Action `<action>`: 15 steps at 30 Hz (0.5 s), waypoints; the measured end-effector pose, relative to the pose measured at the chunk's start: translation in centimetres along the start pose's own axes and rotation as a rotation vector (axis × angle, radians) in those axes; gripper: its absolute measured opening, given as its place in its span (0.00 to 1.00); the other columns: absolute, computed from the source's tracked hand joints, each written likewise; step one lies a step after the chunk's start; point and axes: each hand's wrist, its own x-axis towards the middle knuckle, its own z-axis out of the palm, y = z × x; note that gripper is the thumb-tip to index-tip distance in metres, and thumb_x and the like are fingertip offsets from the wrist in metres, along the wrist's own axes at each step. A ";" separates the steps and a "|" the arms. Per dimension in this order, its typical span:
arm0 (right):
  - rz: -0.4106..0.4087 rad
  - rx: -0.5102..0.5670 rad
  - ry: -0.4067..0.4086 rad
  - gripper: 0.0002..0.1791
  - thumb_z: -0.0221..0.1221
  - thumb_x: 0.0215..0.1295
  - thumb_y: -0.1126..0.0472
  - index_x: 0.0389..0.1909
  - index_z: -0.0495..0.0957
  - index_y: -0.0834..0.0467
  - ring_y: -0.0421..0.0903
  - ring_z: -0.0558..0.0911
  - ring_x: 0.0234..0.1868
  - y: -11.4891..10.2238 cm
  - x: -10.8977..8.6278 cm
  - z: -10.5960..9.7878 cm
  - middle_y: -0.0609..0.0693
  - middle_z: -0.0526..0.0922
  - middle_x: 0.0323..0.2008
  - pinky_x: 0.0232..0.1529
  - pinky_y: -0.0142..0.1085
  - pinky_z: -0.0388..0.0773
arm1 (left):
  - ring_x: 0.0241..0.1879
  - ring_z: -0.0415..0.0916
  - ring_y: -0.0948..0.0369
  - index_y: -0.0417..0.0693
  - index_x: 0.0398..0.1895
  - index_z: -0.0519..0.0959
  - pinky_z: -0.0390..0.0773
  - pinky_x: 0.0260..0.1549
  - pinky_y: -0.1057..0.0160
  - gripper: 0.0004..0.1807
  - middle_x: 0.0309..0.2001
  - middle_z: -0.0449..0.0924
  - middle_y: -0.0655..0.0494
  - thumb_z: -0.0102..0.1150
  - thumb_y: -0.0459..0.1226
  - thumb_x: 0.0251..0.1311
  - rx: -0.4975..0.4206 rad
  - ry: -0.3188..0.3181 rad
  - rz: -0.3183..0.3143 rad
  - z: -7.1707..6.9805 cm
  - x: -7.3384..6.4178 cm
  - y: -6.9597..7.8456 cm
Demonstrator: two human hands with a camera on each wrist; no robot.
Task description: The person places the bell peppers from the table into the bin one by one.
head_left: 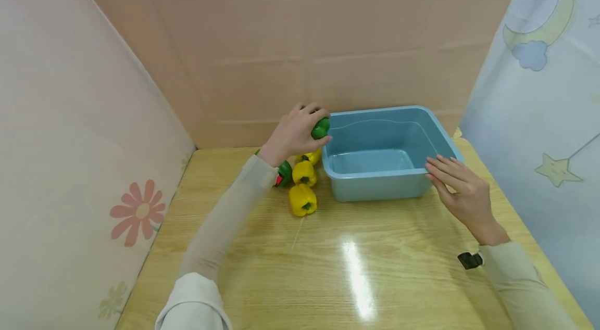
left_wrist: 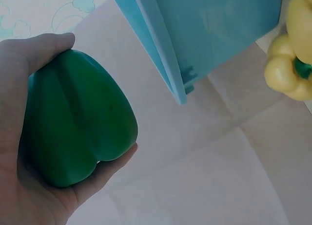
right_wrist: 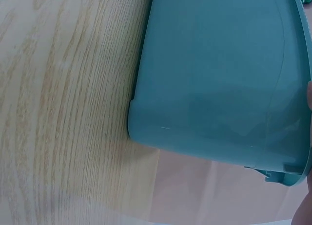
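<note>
My left hand [head_left: 296, 132] grips a green bell pepper [head_left: 321, 128] beside the left rim of a blue plastic bin [head_left: 379, 187]. In the left wrist view the thumb and fingers wrap the green pepper [left_wrist: 80, 120], its lobed end facing out. Yellow bell peppers [head_left: 302, 200] sit in a line on the table left of the bin, the farthest partly behind my left hand. Another green pepper [head_left: 284, 173] with a red patch beside it is partly covered by my left forearm. My right hand [head_left: 461, 189] rests on the bin's front right corner, fingers extended over the rim.
The bin stands on a wooden table [head_left: 290, 267], near a brownish-pink backdrop [head_left: 300, 49] at the back. Patterned cloth panels rise on the left [head_left: 94, 111] and right [head_left: 553, 111]. A dark wrist device [head_left: 470, 260] is at my right wrist.
</note>
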 end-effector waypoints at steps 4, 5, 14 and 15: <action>0.006 -0.001 -0.008 0.24 0.61 0.79 0.47 0.48 0.90 0.66 0.54 0.88 0.59 0.0 0.0 0.2 0.63 0.91 0.48 0.73 0.41 0.74 | 0.54 0.73 0.50 0.54 0.63 0.80 0.81 0.42 0.58 0.26 0.63 0.78 0.54 0.69 0.55 0.67 0.004 -0.004 0.006 0.2 0.6 0.2; 0.008 -0.004 -0.007 0.25 0.61 0.79 0.46 0.48 0.90 0.66 0.54 0.88 0.60 0.1 0.0 0.2 0.63 0.91 0.49 0.73 0.40 0.74 | 0.55 0.73 0.50 0.54 0.63 0.80 0.81 0.42 0.58 0.26 0.63 0.78 0.54 0.69 0.55 0.67 0.007 -0.005 0.009 0.2 0.8 0.3; 0.025 -0.004 -0.007 0.25 0.60 0.78 0.45 0.50 0.90 0.65 0.47 0.86 0.63 0.1 -0.1 0.0 0.64 0.91 0.48 0.74 0.38 0.73 | 0.62 0.71 0.46 0.55 0.65 0.80 0.83 0.42 0.57 0.27 0.67 0.76 0.52 0.69 0.55 0.68 0.044 -0.035 0.026 0.1 2.7 1.6; 0.027 -0.003 -0.007 0.25 0.61 0.78 0.45 0.50 0.90 0.65 0.46 0.86 0.63 0.1 -0.2 0.0 0.64 0.91 0.48 0.74 0.38 0.73 | 0.62 0.71 0.46 0.54 0.66 0.79 0.84 0.43 0.56 0.28 0.67 0.76 0.51 0.69 0.55 0.68 0.043 -0.041 0.027 0.1 2.9 1.7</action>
